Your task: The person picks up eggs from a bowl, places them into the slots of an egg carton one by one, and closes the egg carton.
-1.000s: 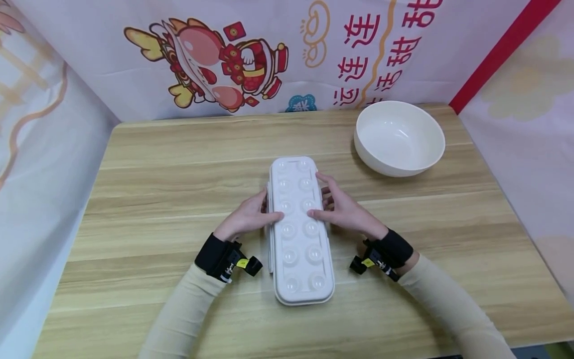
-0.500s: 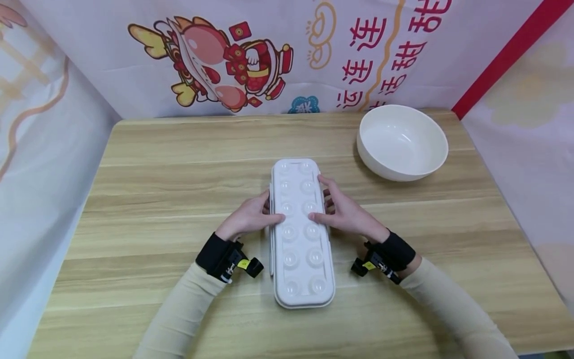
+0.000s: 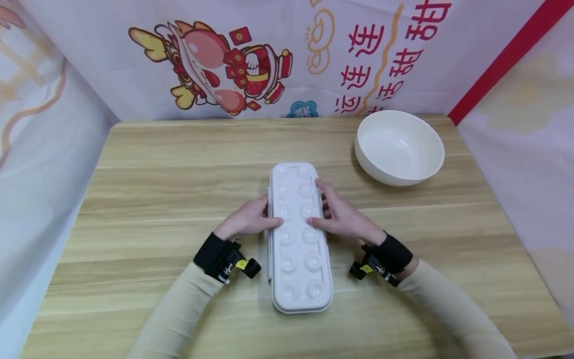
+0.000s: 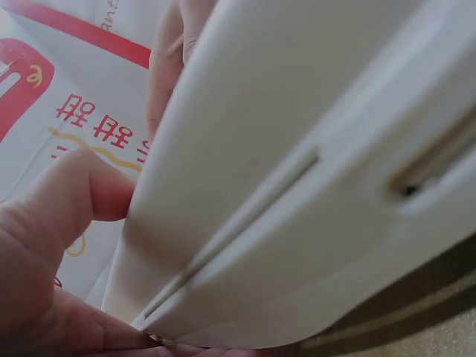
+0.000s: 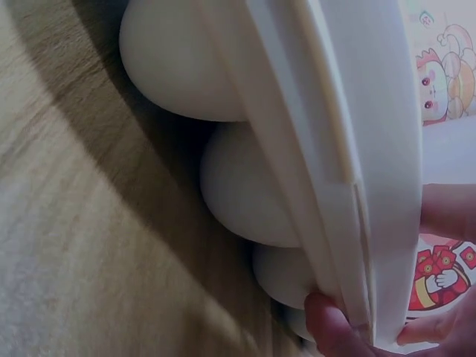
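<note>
A long white plastic egg box (image 3: pixel 299 249), with two rows of round bumps on its lid, lies lengthwise in the middle of the table in the head view. My left hand (image 3: pixel 244 218) grips its left side, thumb on top and fingers at the edge. From the right side my right hand (image 3: pixel 346 215) holds it the same way, its index finger stretched along the rim. In the right wrist view, rounded cups (image 5: pixel 245 186) bulge from the box's underside close over the wood. A seam between lid and base (image 4: pixel 230 238) shows in the left wrist view. The box's inside is hidden.
A white round bowl (image 3: pixel 399 149) stands at the table's back right. The wood-grain table (image 3: pixel 157 174) meets a printed cloth backdrop (image 3: pixel 98 85) at its far edge, with cloth hanging at both sides as well.
</note>
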Tool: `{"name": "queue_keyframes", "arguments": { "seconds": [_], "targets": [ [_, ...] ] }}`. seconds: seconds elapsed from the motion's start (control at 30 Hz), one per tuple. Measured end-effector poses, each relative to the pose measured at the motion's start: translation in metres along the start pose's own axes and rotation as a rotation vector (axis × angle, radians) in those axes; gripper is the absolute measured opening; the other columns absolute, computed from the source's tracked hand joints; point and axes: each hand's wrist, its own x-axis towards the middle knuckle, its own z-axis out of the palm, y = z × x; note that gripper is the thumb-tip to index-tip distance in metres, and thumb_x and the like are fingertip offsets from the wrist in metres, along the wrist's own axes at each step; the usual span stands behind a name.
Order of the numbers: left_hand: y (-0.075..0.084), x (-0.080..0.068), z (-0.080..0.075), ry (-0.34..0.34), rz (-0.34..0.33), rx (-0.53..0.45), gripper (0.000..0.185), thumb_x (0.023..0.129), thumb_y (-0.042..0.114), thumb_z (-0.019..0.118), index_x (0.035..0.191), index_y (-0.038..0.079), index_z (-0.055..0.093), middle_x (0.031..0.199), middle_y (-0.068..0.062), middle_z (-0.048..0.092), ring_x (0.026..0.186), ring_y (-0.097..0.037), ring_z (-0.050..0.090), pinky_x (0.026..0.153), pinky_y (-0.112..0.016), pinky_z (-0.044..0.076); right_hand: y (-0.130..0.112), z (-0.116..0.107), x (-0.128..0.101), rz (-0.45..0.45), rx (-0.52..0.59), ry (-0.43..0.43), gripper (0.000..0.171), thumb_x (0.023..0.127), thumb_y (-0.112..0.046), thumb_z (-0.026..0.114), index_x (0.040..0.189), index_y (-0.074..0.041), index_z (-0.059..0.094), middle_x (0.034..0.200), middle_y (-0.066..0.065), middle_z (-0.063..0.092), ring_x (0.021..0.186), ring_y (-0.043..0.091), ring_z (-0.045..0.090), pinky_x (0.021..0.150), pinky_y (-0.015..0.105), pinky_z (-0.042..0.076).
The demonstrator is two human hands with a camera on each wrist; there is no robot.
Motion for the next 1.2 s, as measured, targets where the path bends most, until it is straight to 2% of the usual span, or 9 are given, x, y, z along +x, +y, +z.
{"name": "queue_keyframes", "arguments": {
  "seconds": [0.23,0.4,0.57,0.7,0.83,1.03,1.13,1.2],
  "targets": [
    [0.0,-0.002,0.003,-0.005,0.006,-0.007,0.072,0.091,0.021,0.066,0.148,-0.001,0.028,0.106,-0.014,0.063,0.091,-0.023,0.061,0.077,-0.033,0.051,-0.002,0.005,-0.005,0.01,0.129,-0.039,0.095,0.092,-0.015,0.067,0.153,-0.008,-0.005,0.126,0.022,0.044,0.1,0.03,0.057,0.081,0.037,0.053],
    [0.001,-0.004,0.004,0.002,0.006,-0.023,0.068,0.09,0.021,0.067,0.146,-0.001,0.033,0.105,-0.013,0.064,0.09,-0.022,0.062,0.076,-0.033,0.051,-0.001,0.008,-0.005,0.006,0.178,-0.04,0.095,0.092,-0.01,0.065,0.153,-0.009,-0.008,0.142,0.022,0.03,0.109,0.032,0.049,0.086,0.039,0.051],
    [0.003,-0.006,0.004,0.009,0.012,-0.025,0.069,0.09,0.02,0.066,0.146,-0.002,0.032,0.103,-0.013,0.064,0.088,-0.021,0.062,0.074,-0.032,0.051,0.001,0.012,-0.005,-0.008,0.21,-0.026,0.095,0.092,-0.006,0.064,0.153,-0.008,-0.009,0.152,0.022,0.013,0.117,0.034,0.043,0.083,0.038,0.052],
    [0.005,-0.003,0.006,0.017,0.018,-0.043,0.071,0.09,0.02,0.066,0.148,-0.001,0.03,0.106,-0.014,0.064,0.09,-0.022,0.062,0.076,-0.033,0.052,0.0,0.006,-0.007,0.01,0.188,-0.038,0.095,0.094,-0.009,0.063,0.153,-0.009,-0.011,0.157,0.019,0.003,0.121,0.033,0.039,0.09,0.041,0.049],
    [0.008,0.001,0.007,0.004,0.029,-0.107,0.073,0.09,0.019,0.066,0.149,0.002,0.027,0.113,-0.017,0.063,0.093,-0.023,0.064,0.082,-0.035,0.052,-0.001,-0.002,-0.006,0.018,0.171,-0.054,0.093,0.095,-0.009,0.061,0.153,-0.009,-0.012,0.156,0.02,0.008,0.122,0.034,0.038,0.094,0.046,0.045],
    [0.004,0.001,0.001,-0.011,-0.016,-0.213,0.065,0.09,0.018,0.067,0.144,0.001,0.035,0.103,-0.016,0.064,0.086,-0.024,0.063,0.077,-0.042,0.053,0.0,-0.003,-0.002,-0.004,0.18,-0.067,0.093,0.095,-0.009,0.061,0.152,-0.008,-0.012,0.149,0.022,0.019,0.12,0.034,0.041,0.092,0.044,0.048],
    [-0.004,0.002,-0.002,0.002,-0.055,-0.301,0.058,0.096,0.02,0.061,0.144,-0.001,0.036,0.107,-0.018,0.061,0.092,-0.026,0.062,0.08,-0.04,0.053,0.001,-0.001,-0.001,0.001,0.2,-0.061,0.095,0.094,-0.008,0.063,0.153,-0.009,-0.012,0.146,0.022,0.023,0.12,0.035,0.041,0.093,0.045,0.048],
    [-0.009,0.003,-0.003,0.042,-0.077,-0.382,0.052,0.1,0.019,0.054,0.143,-0.005,0.037,0.114,-0.021,0.059,0.1,-0.028,0.06,0.086,-0.037,0.053,0.002,0.001,0.0,0.01,0.214,-0.056,0.096,0.093,-0.007,0.063,0.153,-0.01,-0.011,0.144,0.021,0.025,0.12,0.034,0.041,0.093,0.045,0.047]
  ]
}}
